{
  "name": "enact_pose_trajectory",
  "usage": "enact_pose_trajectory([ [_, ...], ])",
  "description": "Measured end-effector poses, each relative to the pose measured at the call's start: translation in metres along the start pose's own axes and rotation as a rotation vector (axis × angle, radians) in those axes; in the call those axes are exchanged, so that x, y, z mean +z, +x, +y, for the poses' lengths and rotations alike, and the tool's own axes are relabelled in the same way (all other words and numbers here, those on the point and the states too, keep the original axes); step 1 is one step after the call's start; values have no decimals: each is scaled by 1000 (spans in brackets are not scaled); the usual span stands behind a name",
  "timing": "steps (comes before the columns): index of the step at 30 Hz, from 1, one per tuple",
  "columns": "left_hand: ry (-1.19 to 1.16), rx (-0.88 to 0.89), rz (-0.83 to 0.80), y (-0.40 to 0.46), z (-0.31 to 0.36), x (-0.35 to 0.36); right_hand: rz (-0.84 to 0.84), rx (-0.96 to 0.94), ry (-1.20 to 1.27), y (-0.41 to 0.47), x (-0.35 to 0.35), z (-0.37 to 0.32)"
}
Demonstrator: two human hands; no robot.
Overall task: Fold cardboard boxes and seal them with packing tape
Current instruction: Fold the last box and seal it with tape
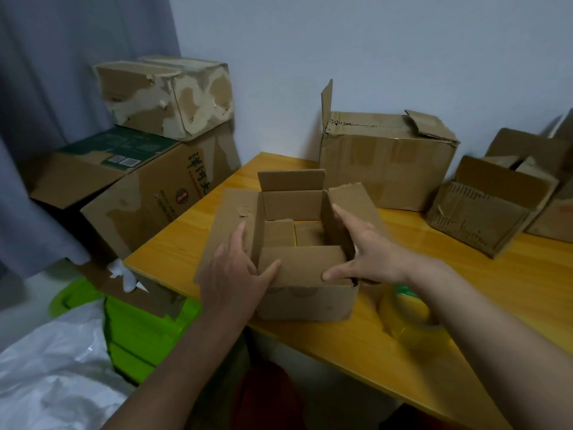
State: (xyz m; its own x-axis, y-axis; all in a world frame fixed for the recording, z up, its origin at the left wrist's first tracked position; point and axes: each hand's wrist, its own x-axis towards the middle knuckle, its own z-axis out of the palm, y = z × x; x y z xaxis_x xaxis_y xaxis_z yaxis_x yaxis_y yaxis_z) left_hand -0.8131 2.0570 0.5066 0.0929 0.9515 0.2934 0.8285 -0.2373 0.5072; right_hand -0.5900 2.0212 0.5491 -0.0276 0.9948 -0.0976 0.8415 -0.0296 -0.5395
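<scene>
Head cam view: a small cardboard box (305,259) is parked at the near corner of the wooden table (483,283), top flaps not closed yet. The near flap is being pushed inward by both thumbs. The left hand (235,274) is spread with fingers on the left flap; the right hand (369,252) is spread across the right wall, nothing really gripped. Folding step, by the look of it. A roll of packing tape (409,318) sits just right of the box, so side flaps probably get shut next, then tape.
</scene>
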Motion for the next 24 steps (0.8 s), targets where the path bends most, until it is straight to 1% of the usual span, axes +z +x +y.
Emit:
enact_pose_trajectory([
  [3, 77, 110, 23, 0, -2, 1, -125, 3, -138, 16, -6, 0],
  [5, 90, 175, 4, 2, -5, 2, -160, 1, -135, 30, -9, -3],
  [6, 99, 180, -14, 1, -6, 2, -135, -5, -118, 37, -11, -7],
  [8, 135, 171, -14, 0, -8, 2, -6, 11, -109, 56, -14, -14],
  [10, 233, 170, 15, -1, -7, 1, 122, 31, -169, 76, -18, -20],
  [12, 321, 166, 63, 0, -8, 0, 170, 38, -265, 92, -20, -20],
  [14, 329, 162, 105, 0, -9, -2, 143, 54, -314, 103, -22, -14],
  [16, 317, 162, 108, -1, -10, -5, 107, 72, -357, 107, -24, -7],
  [17, 311, 170, 119, -1, -11, -6, 83, 72, -416, 107, -25, -6],
  [20, 314, 205, 163, -2, -10, -11, -77, 72, -609, 102, -20, -6],
  [22, 307, 214, 200, -3, -7, -14, -143, 90, -643, 99, -14, -3],
  [24, 184, 221, 212, -5, -3, -15, -158, 94, -668, 98, -9, 1],
])
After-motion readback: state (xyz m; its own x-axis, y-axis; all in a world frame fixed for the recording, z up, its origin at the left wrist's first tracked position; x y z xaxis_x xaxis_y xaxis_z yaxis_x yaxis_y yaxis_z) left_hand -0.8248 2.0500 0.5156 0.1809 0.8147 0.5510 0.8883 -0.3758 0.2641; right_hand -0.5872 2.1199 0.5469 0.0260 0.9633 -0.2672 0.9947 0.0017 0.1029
